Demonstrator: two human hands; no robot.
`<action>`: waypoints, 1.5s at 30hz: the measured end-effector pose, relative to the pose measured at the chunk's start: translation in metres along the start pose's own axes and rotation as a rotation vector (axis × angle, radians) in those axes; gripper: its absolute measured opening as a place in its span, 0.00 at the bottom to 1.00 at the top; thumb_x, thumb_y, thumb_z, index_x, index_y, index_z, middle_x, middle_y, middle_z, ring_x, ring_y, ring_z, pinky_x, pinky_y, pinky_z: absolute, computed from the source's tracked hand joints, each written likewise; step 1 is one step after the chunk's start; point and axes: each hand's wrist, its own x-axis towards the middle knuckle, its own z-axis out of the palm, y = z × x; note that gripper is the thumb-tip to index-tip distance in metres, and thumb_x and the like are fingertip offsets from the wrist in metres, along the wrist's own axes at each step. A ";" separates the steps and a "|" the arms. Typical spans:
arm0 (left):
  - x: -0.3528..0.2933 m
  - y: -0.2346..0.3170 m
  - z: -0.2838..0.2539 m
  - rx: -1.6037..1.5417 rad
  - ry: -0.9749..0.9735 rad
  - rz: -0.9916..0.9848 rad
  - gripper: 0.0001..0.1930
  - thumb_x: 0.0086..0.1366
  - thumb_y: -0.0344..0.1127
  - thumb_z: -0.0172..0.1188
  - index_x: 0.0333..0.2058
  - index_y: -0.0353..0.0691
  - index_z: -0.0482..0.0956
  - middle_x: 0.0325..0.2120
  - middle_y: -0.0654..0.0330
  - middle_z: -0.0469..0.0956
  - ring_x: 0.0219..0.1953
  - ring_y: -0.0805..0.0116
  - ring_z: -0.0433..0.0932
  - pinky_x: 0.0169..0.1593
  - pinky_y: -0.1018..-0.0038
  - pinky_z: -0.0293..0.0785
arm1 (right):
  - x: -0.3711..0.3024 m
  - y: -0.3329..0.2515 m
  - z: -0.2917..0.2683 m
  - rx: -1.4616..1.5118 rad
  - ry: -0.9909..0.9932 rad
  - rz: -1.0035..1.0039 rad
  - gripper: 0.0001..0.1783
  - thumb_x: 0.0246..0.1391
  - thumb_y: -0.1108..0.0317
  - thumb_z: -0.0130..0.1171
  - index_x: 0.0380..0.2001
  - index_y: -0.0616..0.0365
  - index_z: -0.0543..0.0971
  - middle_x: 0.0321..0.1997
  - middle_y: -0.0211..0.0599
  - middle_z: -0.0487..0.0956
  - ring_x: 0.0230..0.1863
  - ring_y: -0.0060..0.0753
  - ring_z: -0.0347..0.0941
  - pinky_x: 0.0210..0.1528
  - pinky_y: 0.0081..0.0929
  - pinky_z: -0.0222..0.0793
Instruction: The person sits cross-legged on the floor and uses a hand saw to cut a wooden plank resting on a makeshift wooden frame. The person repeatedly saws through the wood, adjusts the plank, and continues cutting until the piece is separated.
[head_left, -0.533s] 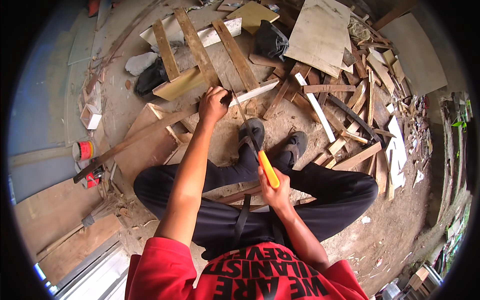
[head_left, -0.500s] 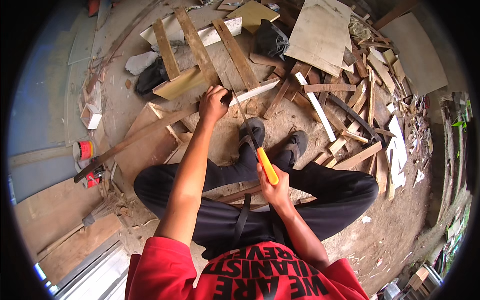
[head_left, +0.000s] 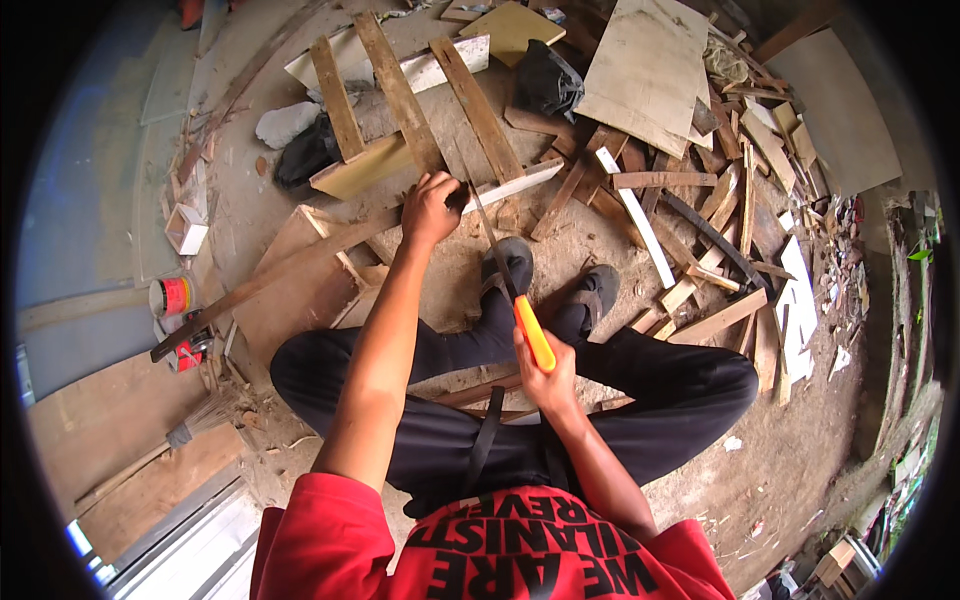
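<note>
Many planks point(head_left: 720, 316) litter the floor point(head_left: 700, 500); right fingers point(head_left: 564, 362) clasp a saw point(head_left: 535, 335), left fingers point(head_left: 440, 182) curl over a board point(head_left: 280, 275).

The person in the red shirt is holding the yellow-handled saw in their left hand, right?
Not quite: it's the right hand. The head view shows the person in the red shirt gripping the yellow-handled saw with it, while the left hand is at the long wooden board.
</note>
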 end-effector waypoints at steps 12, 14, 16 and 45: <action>0.000 0.005 -0.003 0.005 -0.072 -0.080 0.15 0.57 0.36 0.68 0.43 0.41 0.79 0.43 0.58 0.79 0.50 0.54 0.76 0.53 0.60 0.73 | 0.003 0.006 -0.004 -0.004 -0.027 0.021 0.12 0.62 0.69 0.62 0.26 0.65 0.77 0.15 0.30 0.70 0.20 0.14 0.62 0.22 0.23 0.61; -0.005 -0.005 0.002 0.025 -0.064 -0.114 0.18 0.57 0.34 0.67 0.46 0.40 0.78 0.45 0.57 0.78 0.52 0.54 0.76 0.56 0.61 0.72 | -0.015 0.007 -0.013 -0.011 -0.071 0.009 0.11 0.62 0.69 0.61 0.28 0.65 0.77 0.16 0.31 0.72 0.19 0.16 0.65 0.22 0.24 0.63; -0.004 -0.007 0.006 0.003 -0.070 -0.130 0.19 0.57 0.32 0.67 0.48 0.40 0.78 0.47 0.56 0.77 0.54 0.53 0.76 0.58 0.61 0.72 | -0.041 0.020 -0.023 -0.095 -0.034 -0.074 0.08 0.61 0.71 0.60 0.29 0.65 0.78 0.17 0.36 0.75 0.19 0.22 0.72 0.23 0.26 0.66; -0.001 -0.005 0.001 0.035 -0.163 -0.119 0.22 0.59 0.39 0.69 0.49 0.38 0.75 0.48 0.56 0.74 0.54 0.54 0.74 0.57 0.61 0.71 | -0.011 0.004 -0.010 -0.111 0.038 -0.071 0.15 0.62 0.66 0.64 0.25 0.64 0.75 0.14 0.30 0.66 0.18 0.16 0.57 0.20 0.24 0.57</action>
